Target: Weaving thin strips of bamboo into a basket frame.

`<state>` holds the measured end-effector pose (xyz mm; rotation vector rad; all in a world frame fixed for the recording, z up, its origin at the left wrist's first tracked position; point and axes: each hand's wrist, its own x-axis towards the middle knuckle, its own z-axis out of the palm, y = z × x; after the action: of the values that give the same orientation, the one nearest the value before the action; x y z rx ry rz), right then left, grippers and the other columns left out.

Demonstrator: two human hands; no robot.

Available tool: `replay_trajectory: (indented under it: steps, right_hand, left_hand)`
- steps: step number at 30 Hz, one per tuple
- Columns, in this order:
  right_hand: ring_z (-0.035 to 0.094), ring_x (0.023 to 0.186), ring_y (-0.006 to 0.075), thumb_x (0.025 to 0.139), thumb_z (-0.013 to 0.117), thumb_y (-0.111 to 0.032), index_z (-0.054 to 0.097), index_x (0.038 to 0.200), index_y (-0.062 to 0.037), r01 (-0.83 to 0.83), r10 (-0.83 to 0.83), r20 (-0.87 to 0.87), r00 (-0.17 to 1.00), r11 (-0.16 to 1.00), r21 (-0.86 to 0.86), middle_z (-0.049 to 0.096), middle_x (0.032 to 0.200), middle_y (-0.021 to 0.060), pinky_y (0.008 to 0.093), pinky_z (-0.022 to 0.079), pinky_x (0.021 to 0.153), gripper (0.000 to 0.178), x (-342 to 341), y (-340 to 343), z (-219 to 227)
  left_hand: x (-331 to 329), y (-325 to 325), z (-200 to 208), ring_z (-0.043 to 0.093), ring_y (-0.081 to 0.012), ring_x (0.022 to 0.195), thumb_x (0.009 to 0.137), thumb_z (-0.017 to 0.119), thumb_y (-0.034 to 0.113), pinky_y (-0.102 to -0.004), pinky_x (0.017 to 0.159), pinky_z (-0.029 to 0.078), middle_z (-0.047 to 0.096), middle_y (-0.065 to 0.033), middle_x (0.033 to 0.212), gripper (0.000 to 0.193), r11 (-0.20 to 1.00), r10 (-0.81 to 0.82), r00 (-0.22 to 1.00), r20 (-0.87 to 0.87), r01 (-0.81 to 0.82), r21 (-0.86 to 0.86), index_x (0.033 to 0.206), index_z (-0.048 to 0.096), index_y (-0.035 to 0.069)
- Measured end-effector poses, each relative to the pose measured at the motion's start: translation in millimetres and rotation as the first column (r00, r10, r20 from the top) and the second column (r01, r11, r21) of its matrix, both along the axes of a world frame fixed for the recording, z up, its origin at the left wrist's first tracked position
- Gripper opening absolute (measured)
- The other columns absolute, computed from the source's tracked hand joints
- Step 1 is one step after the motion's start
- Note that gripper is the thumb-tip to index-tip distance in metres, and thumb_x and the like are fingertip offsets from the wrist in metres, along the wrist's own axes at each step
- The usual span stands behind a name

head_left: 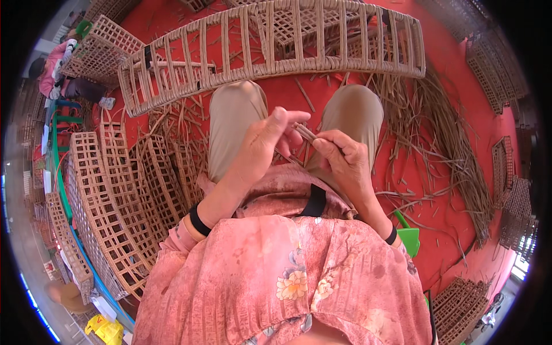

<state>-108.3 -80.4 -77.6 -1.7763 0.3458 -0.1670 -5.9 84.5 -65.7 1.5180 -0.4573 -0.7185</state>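
In front of my lap, my right hand (344, 150) pinches a short bundle of flat brown weaving strips (305, 132) between thumb and fingers. The fingers of my left hand (269, 137) curl around the bundle's other end, its thumb raised. Part of the bundle is hidden by my fingers. Beyond my knees, a long curved wicker frame (247, 70) with upright bars and wrapped edges lies across the view, touched by neither hand.
Openwork wicker panels (109, 201) stand stacked at my left. Long loose strips (454, 155) lie heaped on the red floor (425, 230) at right, near a green plastic object (409, 238). Another person in pink (52, 69) sits at far left beside a wicker basket (103, 52).
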Motion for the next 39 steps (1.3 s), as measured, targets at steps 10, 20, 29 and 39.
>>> replay_trajectory:
  steps: [10,20,29,39]
  right_hand:
    - [0.064,0.062,0.0138,0.092,0.068,-0.013,0.068,0.093,0.0006,0.117,-0.095,0.16,0.983,0.983,-0.139,0.064,0.068,0.0086,0.0311,0.05,0.057,0.013,2,-19,-12]
    - [0.057,0.068,0.0063,0.101,0.056,-0.027,0.066,0.094,-0.0067,0.627,-0.662,0.332,0.672,0.747,0.221,0.065,0.077,-0.0003,0.0225,0.045,0.062,0.024,54,-211,4]
    - [0.044,0.069,0.0033,0.098,0.063,-0.028,0.07,0.091,-0.005,0.615,-0.665,0.331,0.669,0.746,0.256,0.059,0.077,-0.0052,0.0228,0.036,0.061,0.025,71,-211,-19]
    - [0.052,0.07,0.0045,0.098,0.063,-0.025,0.07,0.091,-0.0032,0.575,-0.633,0.337,0.697,0.774,0.263,0.062,0.077,-0.002,0.0217,0.041,0.062,0.024,11,-147,35]
  left_hand:
    - [2,0,5,0.062,-0.0121,0.074,0.103,0.051,0.016,-0.0258,0.065,0.051,0.064,-0.0062,0.088,0.024,0.988,-0.002,0.864,0.503,-0.077,0.135,0.109,0.068,0.001]
    - [168,169,-2,0.058,-0.0288,0.1,0.102,0.051,0.046,-0.0404,0.086,0.048,0.059,-0.0142,0.111,0.049,0.186,0.455,-0.156,0.877,-0.946,-0.265,0.124,0.061,0.003]
    - [207,201,-36,0.065,-0.0174,0.093,0.098,0.058,0.046,-0.0334,0.084,0.05,0.068,-0.0118,0.108,0.057,0.472,0.776,0.437,0.454,-0.881,0.039,0.13,0.057,-0.002]
    - [280,271,-8,0.058,-0.0283,0.12,0.102,0.05,0.044,-0.0388,0.102,0.042,0.061,-0.0149,0.132,0.058,0.528,0.645,0.514,0.566,-0.835,0.155,0.139,0.052,-0.001]
